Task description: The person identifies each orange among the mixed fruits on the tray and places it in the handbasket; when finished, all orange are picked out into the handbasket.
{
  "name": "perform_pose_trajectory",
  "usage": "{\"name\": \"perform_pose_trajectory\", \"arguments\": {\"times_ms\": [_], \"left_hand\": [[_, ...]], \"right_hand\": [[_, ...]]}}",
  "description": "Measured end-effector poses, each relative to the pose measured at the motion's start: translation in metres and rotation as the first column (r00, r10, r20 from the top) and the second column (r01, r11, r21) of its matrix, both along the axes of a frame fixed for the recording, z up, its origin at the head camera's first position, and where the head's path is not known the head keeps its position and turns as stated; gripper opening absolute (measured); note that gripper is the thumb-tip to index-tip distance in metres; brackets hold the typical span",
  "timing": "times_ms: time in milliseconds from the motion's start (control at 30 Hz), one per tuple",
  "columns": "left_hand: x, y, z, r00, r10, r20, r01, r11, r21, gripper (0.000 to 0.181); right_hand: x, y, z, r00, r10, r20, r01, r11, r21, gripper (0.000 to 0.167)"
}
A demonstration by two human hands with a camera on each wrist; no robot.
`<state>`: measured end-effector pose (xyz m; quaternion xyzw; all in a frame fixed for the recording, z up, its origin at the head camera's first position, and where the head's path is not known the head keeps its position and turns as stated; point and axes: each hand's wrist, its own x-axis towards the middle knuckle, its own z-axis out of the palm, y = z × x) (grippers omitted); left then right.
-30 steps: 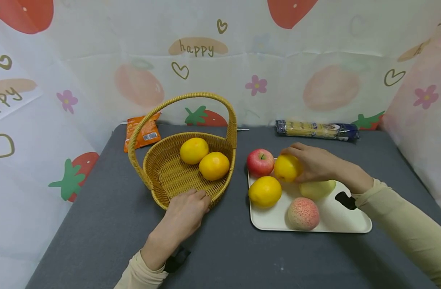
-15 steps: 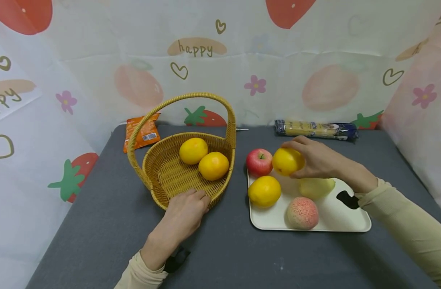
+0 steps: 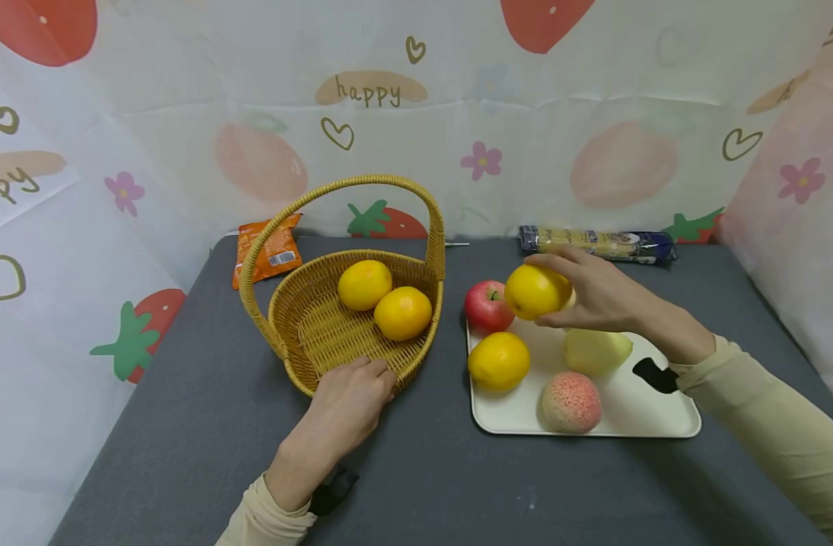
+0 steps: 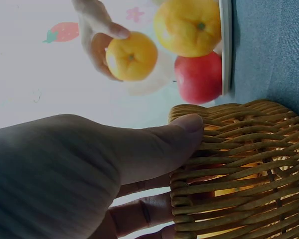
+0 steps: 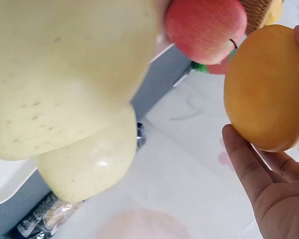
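My left hand [image 3: 353, 402] grips the near rim of a yellow wicker basket [image 3: 324, 330]; in the left wrist view the thumb lies outside the weave [image 4: 249, 149] and fingers inside. Two oranges [image 3: 364, 286] sit on the basket's right side. My right hand [image 3: 596, 296] holds another orange [image 3: 535, 292] between thumb and fingers, raised above the white tray [image 3: 651, 413]. On or at the tray are a red apple [image 3: 487, 309], an orange [image 3: 499, 362], a peach [image 3: 571, 403] and a pear [image 3: 596, 352]. The right wrist view shows a second pear [image 5: 92, 159], mostly hidden by my hand in the head view.
Behind the basket lies an orange snack packet [image 3: 277, 250]. A long clear packet with dark blue ends [image 3: 651, 249] lies at the back right. A strip of grey table [image 3: 450, 409] separates basket and tray. A printed cloth [image 3: 525, 159] hangs behind the table.
My right hand has lifted the orange off the tray and carried it up and slightly left, uncovering more of the pear. My left hand and the basket have stayed put.
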<state>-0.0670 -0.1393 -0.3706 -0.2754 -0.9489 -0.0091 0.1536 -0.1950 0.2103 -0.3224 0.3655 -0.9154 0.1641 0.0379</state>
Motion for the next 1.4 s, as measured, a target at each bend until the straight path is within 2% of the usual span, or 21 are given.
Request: {"name": "perform_pose_trajectory", "arguments": {"times_ms": [400,967,1200,1400], "left_hand": [[0.000,-0.001,0.000,1.000,-0.006,-0.003,0.006,1.000,0.007,0.021],[0.001,-0.001,0.000,1.000,-0.007,-0.010,0.007,1.000,0.000,0.022],[0.001,-0.001,0.001,1.000,-0.016,-0.021,0.016,1.000,0.010,0.024],[0.001,0.000,0.002,1.000,-0.016,-0.019,0.016,1.000,0.009,0.021]], "right_hand": [[0.000,-0.024,0.009,0.998,0.044,-0.047,-0.048,0.996,-0.080,0.075],[0.002,-0.067,0.019,0.990,0.126,-0.061,-0.131,0.988,-0.081,0.076],[0.001,-0.083,0.020,0.980,0.162,-0.118,-0.173,0.980,-0.093,0.079],[0.002,-0.099,0.022,0.973,0.184,-0.137,-0.199,0.975,-0.102,0.079]]}}
